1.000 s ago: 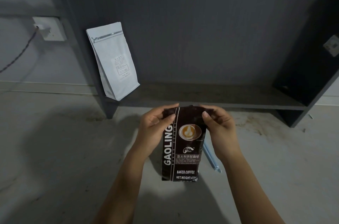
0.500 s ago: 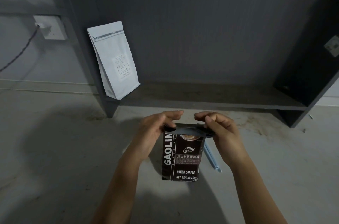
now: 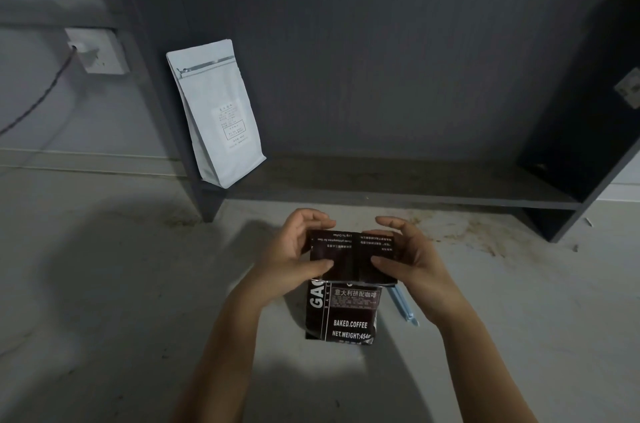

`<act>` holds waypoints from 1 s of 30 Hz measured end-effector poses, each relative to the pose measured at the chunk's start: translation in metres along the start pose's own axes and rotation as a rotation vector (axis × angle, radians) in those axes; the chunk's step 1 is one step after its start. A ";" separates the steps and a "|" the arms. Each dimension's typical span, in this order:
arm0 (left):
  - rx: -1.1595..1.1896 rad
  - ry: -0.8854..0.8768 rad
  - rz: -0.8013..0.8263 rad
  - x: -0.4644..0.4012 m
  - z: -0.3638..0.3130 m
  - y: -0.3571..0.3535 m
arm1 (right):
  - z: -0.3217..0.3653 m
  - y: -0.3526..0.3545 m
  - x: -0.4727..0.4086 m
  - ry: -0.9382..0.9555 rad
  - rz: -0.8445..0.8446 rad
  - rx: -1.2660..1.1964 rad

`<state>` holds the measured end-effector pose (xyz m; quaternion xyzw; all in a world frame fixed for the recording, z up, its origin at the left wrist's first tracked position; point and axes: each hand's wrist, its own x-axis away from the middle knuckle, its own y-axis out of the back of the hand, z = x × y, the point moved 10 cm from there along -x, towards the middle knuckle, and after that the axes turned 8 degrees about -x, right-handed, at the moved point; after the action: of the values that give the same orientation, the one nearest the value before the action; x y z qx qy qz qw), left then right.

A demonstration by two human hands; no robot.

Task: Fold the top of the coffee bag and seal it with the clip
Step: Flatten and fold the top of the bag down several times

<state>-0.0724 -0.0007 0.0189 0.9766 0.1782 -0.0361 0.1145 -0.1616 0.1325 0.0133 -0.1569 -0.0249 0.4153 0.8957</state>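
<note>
Standing upright on the pale floor (image 3: 104,284), the dark coffee bag (image 3: 341,315) has its top bent forward and down over its front — the folded flap (image 3: 351,258) shows upside-down print. The left hand (image 3: 294,256) grips the flap's left side, thumb pressed on its face and fingers curled behind the fold. The right hand (image 3: 408,259) grips the right side the same way, thumb on the face, fingers arched over the top edge. Below the flap the front label reads BAKED.COFFEE. A light blue clip (image 3: 403,306) lies on the floor just beside the bag's right edge, partly hidden by the right wrist — neither hand touches it. Further back, a white pouch (image 3: 216,117) leans at the left end of a low dark shelf (image 3: 398,187).
</note>
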 end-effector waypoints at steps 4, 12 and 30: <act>-0.110 0.061 -0.051 -0.001 0.008 0.001 | -0.013 -0.001 0.001 -0.037 -0.010 0.119; -0.165 0.116 -0.158 -0.003 0.023 0.001 | -0.026 0.010 -0.002 -0.004 -0.122 0.146; -0.402 -0.235 -0.442 0.015 0.004 0.002 | -0.010 -0.005 -0.003 0.079 -0.012 0.163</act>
<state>-0.0578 0.0019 0.0134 0.8613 0.3751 -0.1367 0.3142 -0.1579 0.1246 0.0060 -0.0996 0.0435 0.4040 0.9083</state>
